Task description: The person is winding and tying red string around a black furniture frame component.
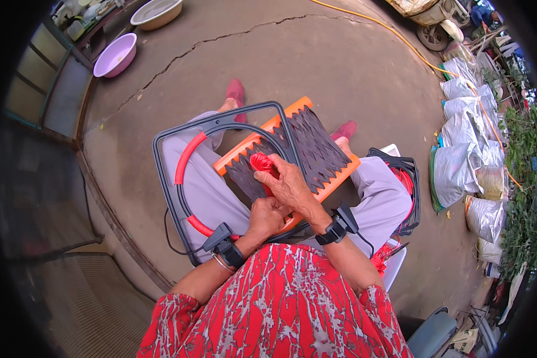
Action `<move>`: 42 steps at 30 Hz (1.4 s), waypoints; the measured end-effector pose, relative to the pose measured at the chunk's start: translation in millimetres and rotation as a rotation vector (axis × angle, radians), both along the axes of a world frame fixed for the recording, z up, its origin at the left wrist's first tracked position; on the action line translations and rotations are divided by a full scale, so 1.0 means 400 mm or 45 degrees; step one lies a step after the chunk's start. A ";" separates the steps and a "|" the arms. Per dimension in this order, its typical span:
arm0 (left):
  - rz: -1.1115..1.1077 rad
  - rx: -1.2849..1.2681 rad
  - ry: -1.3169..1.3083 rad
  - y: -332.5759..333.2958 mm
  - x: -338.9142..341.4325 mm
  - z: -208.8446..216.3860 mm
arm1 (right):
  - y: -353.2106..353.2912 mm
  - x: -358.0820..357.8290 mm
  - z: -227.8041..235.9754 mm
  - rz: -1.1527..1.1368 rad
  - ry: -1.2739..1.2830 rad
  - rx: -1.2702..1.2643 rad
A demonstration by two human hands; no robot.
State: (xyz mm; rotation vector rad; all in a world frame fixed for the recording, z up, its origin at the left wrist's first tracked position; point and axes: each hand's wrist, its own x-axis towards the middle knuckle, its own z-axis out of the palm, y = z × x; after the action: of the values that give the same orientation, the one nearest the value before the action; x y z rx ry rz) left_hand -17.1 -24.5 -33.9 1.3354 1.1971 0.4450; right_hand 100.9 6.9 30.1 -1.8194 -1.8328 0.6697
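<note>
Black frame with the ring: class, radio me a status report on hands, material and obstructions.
Right hand gripping red bundle; left hand nearer body, grip unclear. Black frame over left thigh, ring partly red-covered. Orange-edged rack close beneath frame.

A brown-grey floor (pixel 346 65), split by a jagged crack (pixel 194 46) beyond the orange-edged rack (pixel 314 140), carries the things around; whether the rack itself meets the floor is hidden. Far beyond and left of the rack sit a purple basin (pixel 106 58) and a pale basin (pixel 159 22). Red shoes (pixel 235 91) rest just past the rack. Well apart to its right, whitish sacks (pixel 460 125) stand in a row, a yellow hose (pixel 400 37) running along the floor toward them.
</note>
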 end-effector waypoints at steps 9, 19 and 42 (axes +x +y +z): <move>0.132 -0.542 -0.187 0.033 -0.007 0.044 | -0.234 0.174 0.300 -0.544 1.682 0.123; 0.073 -0.698 -0.449 0.034 -0.011 0.108 | -0.443 0.372 0.171 -0.986 0.590 0.168; 0.046 -0.485 -0.330 0.004 -0.013 0.081 | -0.177 0.052 -0.026 -0.217 -0.412 -0.080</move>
State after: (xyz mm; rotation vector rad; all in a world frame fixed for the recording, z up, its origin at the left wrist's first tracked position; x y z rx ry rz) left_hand -22.2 -23.0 -1.5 0.9011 1.0290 0.3797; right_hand 121.9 -63.8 19.7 -2.2013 -1.8390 0.3910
